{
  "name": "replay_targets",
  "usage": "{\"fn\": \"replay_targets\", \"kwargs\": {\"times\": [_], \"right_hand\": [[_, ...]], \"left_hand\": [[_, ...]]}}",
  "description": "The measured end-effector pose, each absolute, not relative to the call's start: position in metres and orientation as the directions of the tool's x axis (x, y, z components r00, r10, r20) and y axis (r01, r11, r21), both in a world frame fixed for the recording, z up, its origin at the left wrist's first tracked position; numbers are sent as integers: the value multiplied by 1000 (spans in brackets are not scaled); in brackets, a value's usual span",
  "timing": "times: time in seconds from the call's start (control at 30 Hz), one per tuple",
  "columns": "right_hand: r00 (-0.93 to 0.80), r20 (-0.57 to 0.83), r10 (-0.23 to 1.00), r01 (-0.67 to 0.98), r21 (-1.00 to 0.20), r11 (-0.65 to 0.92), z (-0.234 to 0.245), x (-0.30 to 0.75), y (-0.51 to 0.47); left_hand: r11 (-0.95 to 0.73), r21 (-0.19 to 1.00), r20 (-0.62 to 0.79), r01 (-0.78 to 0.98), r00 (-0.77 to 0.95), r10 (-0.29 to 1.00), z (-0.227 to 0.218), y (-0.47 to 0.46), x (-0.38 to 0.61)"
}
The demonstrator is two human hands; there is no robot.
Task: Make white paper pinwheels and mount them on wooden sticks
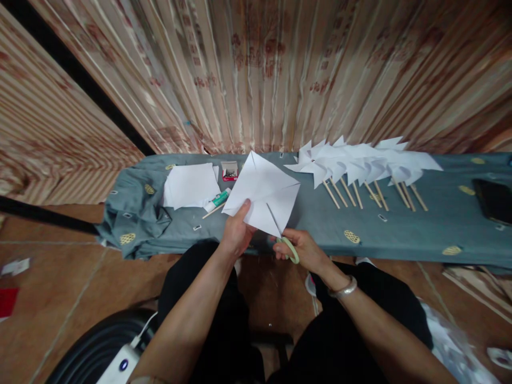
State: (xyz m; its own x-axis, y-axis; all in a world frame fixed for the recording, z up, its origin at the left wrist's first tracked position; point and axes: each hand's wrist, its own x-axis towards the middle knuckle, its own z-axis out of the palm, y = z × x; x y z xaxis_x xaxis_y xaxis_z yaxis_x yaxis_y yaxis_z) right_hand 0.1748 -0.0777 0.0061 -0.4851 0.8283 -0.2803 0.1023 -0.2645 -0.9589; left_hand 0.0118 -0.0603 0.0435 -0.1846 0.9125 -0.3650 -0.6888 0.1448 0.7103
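Observation:
My left hand (pixel 237 230) pinches the lower left edge of a creased white paper square (pixel 262 192), held up over the front edge of the bench. My right hand (pixel 304 249) is closed round the pale green handles of scissors (pixel 285 242), whose blades cut up into the sheet from its lower corner. A silver bangle sits on my right wrist.
A low bench under a grey-green cloth (pixel 400 224) carries a stack of white sheets (pixel 191 185), a glue tube (pixel 216 201), a small red box (pixel 229 171), a row of paper pinwheels on wooden sticks (pixel 360 168) and a dark phone (pixel 494 200). Curtains hang behind.

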Motion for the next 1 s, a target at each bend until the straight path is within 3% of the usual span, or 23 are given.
{"fn": "replay_targets", "kwargs": {"times": [1.0], "right_hand": [[-429,-285,857,72,-957,-282,2,172,-78]], "left_hand": [[160,716,-379,-680,-186,906,45,-62,12]]}}
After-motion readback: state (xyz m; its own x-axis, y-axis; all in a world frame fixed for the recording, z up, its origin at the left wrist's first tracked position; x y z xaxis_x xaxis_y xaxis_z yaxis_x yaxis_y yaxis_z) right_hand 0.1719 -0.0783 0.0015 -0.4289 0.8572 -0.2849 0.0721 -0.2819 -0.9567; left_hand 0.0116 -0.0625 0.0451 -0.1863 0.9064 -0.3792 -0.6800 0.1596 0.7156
